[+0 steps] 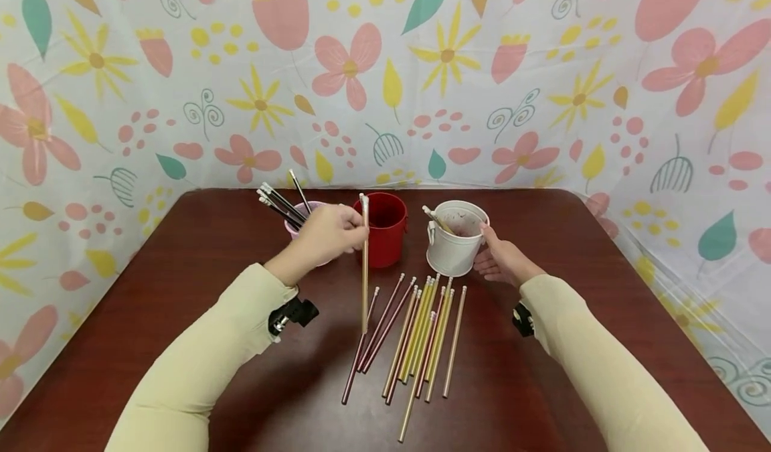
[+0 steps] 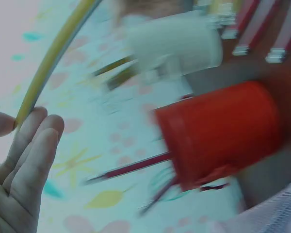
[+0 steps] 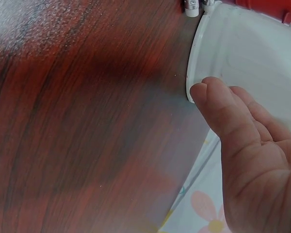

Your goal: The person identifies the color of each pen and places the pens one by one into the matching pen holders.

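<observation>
My left hand point(image 1: 328, 238) pinches a gold pencil point(image 1: 365, 271) upright between thumb and fingers, in front of the red bucket point(image 1: 385, 244). The same yellow-gold pencil point(image 2: 51, 58) slants up from the fingertips in the left wrist view. My right hand point(image 1: 502, 259) touches the right side of the white bucket point(image 1: 453, 254), its thumb at the rim. In the right wrist view the fingers of that hand point(image 3: 257, 145) lie fairly straight along the bucket wall. A couple of light pencils point(image 1: 440, 220) lean inside the white bucket. Dark red pencils point(image 2: 136, 166) stick out past the red bucket's rim.
Several gold and dark red pencils point(image 1: 421, 345) lie loosely side by side on the brown table point(image 1: 518, 398). Behind the left hand, a pink bucket point(image 1: 292, 230) holds several black pencils point(image 1: 280, 204). A floral cloth point(image 1: 385, 84) hangs along the back edge.
</observation>
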Tool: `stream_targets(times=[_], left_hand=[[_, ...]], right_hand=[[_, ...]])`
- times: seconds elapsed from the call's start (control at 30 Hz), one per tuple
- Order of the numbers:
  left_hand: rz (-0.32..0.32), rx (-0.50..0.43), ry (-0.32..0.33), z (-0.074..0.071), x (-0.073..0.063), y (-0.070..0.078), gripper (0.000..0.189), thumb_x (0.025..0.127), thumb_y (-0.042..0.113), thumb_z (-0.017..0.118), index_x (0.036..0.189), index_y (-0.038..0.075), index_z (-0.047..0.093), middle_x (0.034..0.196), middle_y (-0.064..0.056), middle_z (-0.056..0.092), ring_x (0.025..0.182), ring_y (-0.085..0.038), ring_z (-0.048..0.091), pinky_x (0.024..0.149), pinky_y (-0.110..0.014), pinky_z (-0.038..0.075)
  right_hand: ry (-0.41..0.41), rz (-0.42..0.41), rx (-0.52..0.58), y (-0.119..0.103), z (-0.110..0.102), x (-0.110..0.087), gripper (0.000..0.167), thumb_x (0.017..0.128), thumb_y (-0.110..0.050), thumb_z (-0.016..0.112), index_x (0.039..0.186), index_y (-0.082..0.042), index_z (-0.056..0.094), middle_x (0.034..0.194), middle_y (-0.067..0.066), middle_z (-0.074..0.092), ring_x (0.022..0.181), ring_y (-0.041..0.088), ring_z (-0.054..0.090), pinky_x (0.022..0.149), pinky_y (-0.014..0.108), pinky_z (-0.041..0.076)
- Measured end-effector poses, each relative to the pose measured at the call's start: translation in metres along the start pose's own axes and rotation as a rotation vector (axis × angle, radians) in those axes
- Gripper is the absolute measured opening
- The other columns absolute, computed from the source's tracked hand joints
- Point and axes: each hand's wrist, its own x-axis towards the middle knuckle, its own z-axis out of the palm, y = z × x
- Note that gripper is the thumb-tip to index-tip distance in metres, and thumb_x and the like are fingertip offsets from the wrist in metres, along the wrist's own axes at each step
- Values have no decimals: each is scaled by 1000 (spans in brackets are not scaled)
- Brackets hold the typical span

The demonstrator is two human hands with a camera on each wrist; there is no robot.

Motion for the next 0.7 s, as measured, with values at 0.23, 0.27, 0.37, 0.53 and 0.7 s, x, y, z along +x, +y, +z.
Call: stream_targets(times=[0.23, 0.27, 0.37, 0.53, 0.7], left_hand=[[3, -362, 248, -15, -6, 20, 12, 84, 0, 58, 91, -8, 64, 80, -19, 71, 62, -8, 65, 64, -24, 55], [25, -385, 279, -15, -6, 22, 12, 84, 0, 58, 91, -8, 63, 80, -20, 71, 62, -7, 64, 65, -23, 54], [70, -450, 355, -12, -8, 26, 9, 83, -1, 61, 89, -7, 62, 78, -19, 71, 64, -7, 64, 68, -21, 52], [147, -594, 455, -3, -9, 30, 9, 84, -5, 61, 92, -9, 58, 79, -18, 70, 66, -3, 63, 68, -19, 51], [229, -680, 520, 6, -5, 32, 15, 85, -7, 61, 98, -13, 57, 87, -32, 66, 70, -1, 64, 70, -19, 52]], right_hand=[[3, -4, -6, 3, -2, -4, 103, 93, -67, 9, 126, 25, 40, 129, 40, 46, 118, 45, 50, 98, 48, 42], [3, -6, -10, 3, -3, -5, 103, 93, -67, 8, 126, 25, 40, 129, 40, 45, 118, 46, 50, 98, 49, 42], [12, -7, -13, 4, -3, -5, 102, 93, -67, 9, 125, 25, 41, 128, 40, 47, 117, 45, 51, 97, 48, 43], [34, 5, 4, 5, 1, -3, 101, 94, -66, 10, 123, 25, 43, 125, 39, 50, 112, 43, 54, 94, 46, 46], [36, -10, 4, 3, 3, -1, 101, 94, -67, 12, 123, 24, 44, 125, 38, 50, 113, 43, 54, 95, 46, 45]])
